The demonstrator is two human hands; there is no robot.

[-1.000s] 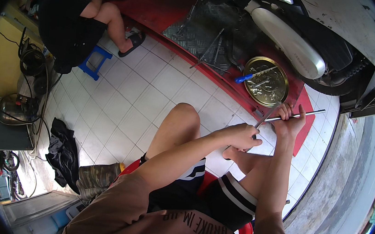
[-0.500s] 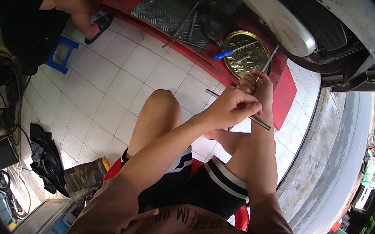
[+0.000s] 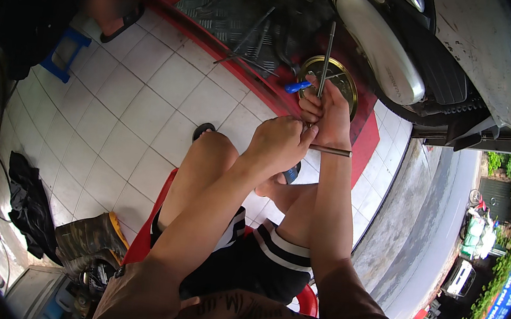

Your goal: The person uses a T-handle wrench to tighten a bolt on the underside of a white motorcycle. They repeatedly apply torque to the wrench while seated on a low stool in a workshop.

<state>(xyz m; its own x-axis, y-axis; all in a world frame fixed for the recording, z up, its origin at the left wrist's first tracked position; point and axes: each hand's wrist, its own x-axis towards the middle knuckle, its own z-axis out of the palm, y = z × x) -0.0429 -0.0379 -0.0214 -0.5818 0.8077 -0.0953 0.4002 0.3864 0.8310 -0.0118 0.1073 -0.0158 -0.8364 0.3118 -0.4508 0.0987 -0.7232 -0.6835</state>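
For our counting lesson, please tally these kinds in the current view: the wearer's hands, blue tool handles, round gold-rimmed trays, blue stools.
Wearer's hands: 2 (left hand, right hand)
Blue tool handle: 1
Round gold-rimmed tray: 1
Blue stool: 1
Total: 5

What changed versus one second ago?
Slim silver metal rod at the right hand now points up the picture; earlier, one there pointed right. Grey metal bar at the left hand now juts right; earlier, one there pointed up-right. Both hands still grip metal. Blue-handled screwdriver still lies on the round gold metal tray.
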